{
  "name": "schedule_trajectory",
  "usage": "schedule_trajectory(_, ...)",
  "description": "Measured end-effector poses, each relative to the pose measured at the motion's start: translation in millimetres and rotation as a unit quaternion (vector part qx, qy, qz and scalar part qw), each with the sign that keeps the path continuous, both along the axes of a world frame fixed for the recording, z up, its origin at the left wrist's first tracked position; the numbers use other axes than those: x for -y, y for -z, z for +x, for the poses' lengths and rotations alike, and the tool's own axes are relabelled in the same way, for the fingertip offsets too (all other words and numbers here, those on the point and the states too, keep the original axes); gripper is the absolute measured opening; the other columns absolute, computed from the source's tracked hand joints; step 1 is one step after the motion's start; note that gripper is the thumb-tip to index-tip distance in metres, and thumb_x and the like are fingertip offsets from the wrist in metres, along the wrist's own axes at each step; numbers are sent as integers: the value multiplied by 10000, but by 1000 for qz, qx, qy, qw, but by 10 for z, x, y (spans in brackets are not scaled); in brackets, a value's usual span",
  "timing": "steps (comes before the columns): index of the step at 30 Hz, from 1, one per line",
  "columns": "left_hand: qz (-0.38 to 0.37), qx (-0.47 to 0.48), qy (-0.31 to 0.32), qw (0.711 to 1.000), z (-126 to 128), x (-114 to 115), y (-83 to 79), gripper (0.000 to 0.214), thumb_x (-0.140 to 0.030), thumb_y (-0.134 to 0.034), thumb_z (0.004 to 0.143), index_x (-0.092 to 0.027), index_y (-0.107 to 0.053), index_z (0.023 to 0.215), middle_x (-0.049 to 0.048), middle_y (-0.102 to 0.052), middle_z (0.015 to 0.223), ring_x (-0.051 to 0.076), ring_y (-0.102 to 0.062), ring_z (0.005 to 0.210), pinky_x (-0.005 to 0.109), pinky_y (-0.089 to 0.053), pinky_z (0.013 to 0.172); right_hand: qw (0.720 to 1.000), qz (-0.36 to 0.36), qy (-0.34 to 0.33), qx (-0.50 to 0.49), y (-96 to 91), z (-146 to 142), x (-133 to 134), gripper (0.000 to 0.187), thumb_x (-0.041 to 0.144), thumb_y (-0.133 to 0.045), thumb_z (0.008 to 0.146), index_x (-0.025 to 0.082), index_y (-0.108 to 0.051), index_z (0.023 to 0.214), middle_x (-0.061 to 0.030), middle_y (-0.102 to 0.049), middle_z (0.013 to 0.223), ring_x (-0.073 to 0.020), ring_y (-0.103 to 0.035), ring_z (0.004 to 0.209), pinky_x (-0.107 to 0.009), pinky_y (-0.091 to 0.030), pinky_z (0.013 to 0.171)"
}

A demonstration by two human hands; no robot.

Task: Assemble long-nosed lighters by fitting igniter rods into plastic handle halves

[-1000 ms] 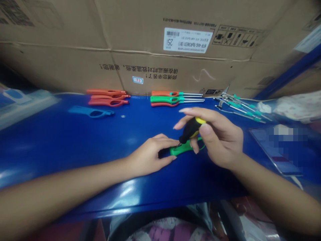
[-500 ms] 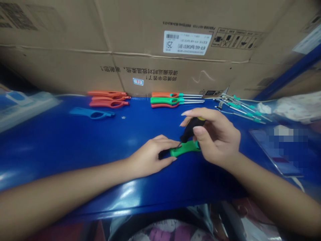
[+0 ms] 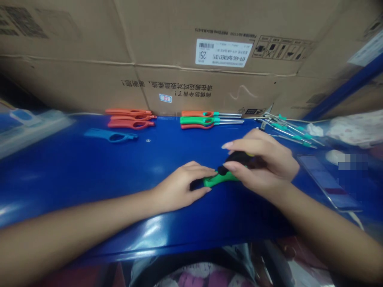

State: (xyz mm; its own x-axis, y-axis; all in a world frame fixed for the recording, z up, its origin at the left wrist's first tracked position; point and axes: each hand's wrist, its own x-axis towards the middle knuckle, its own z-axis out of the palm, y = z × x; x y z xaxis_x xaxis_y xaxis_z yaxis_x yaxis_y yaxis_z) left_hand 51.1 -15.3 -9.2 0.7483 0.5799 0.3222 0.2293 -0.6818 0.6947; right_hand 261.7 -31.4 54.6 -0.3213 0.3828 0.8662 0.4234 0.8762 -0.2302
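A green lighter handle (image 3: pixel 220 179) lies on the blue table, its right part hidden under my right hand. My left hand (image 3: pixel 182 185) rests on the table with thumb and fingers closed around the handle's left end. In my right hand (image 3: pixel 263 159) is a screwdriver (image 3: pixel 236 159) with a black and yellow grip, held tilted low over the green handle. Its tip points toward the handle's left end; whether it touches there, I cannot tell.
Behind are orange-red lighter handles (image 3: pixel 131 124), a blue handle (image 3: pixel 110 136), tiny metal pieces (image 3: pixel 148 140), lighters with metal rods (image 3: pixel 197 120) and loose rods (image 3: pixel 287 129). A phone (image 3: pixel 326 183) lies right. A cardboard box (image 3: pixel 167 48) stands at the back.
My right hand has shifted slightly right and tipped the screwdriver lower, closer to lying along the green handle. My left hand keeps its place.
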Motion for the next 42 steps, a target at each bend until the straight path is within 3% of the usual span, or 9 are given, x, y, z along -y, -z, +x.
schedule_trajectory(2, -1, -2, 0, 1000, 3, 0, -8, 301, -189, -672, 903, -194, -693, 1203, 79, -720, 1223, 233, -636, 1114, 406, -512, 1005, 999, 23, 24, 29, -5, -9, 32, 278, 206, -612, 940, 230, -687, 1207, -48, -723, 829, -173, -621, 670, -302, -529, 581)
schedule_trajectory(6, 5, 3, 1, 1000, 9, -3, -10, 279, -189, -671, 903, -204, -690, 1181, 64, -722, 1179, 226, -636, 1094, 384, -507, 983, 993, -93, -43, 53, -19, -53, 81, 400, 179, -445, 993, 225, -555, 1375, -94, -714, 1140, -202, -687, 893, -352, -584, 728)
schedule_trajectory(12, 4, 4, 8, 1000, 8, -4, -10, 275, -172, -672, 904, -197, -682, 1178, 59, -720, 1187, 212, -638, 1096, 374, -496, 999, 997, 18, -1, 72, -1, -38, 46, 300, 272, -709, 903, 222, -638, 1190, -16, -680, 758, -163, -627, 661, -280, -515, 563)
schedule_trajectory(16, 2, -3, 6, 1000, 10, -2, -22, 307, -184, -669, 908, -199, -679, 1215, 70, -718, 1204, 225, -636, 1105, 397, -499, 1005, 986, -144, -78, 25, 60, -40, 35, 401, 245, -450, 1029, 211, -484, 1427, -104, -692, 1187, -200, -696, 982, -318, -595, 731)
schedule_trajectory(19, 2, -10, 7, 1000, 10, -4, -17, 333, -186, -668, 910, -197, -668, 1243, 72, -709, 1232, 232, -629, 1138, 416, -479, 1043, 960, -248, -127, -18, 82, -51, 11, 450, 234, -481, 1025, 243, -440, 1473, -78, -696, 1188, -161, -711, 903, -251, -594, 618)
schedule_trajectory(25, 16, -8, 6, 1000, 9, -6, 2, 337, -192, -669, 917, -187, -662, 1254, 74, -705, 1253, 227, -623, 1131, 404, -490, 1018, 996, -85, -23, -1, 69, 3, -23, 378, 265, -686, 924, 261, -640, 1299, -60, -742, 1152, -147, -692, 737, -276, -599, 643)
schedule_trajectory(31, 10, -7, 10, 1000, 10, -9, -4, 336, -182, -666, 919, -179, -657, 1255, 72, -722, 1195, 217, -627, 1094, 393, -489, 1010, 944, -291, -153, -42, 67, -11, -7, 395, 223, -445, 1040, 268, -497, 1429, -78, -678, 1245, -63, -584, 544, -215, -537, 485)
schedule_trajectory(38, 9, -8, 9, 1000, 8, -11, 3, 334, -198, -674, 916, -172, -660, 1248, 79, -698, 1263, 229, -616, 1154, 395, -480, 1029, 997, -69, -46, -4, 52, 0, -56, 305, 252, -716, 894, 224, -673, 1195, -53, -721, 974, -141, -624, 681, -271, -528, 570)
schedule_trajectory(42, 6, -7, 14, 1000, 10, -6, 3, 292, -196, -660, 926, -186, -671, 1218, 63, -709, 1215, 217, -621, 1131, 385, -472, 1035, 965, -223, -140, -2, 65, -30, -2, 425, 234, -414, 1043, 251, -465, 1465, -85, -691, 1181, -128, -667, 730, -270, -563, 599)
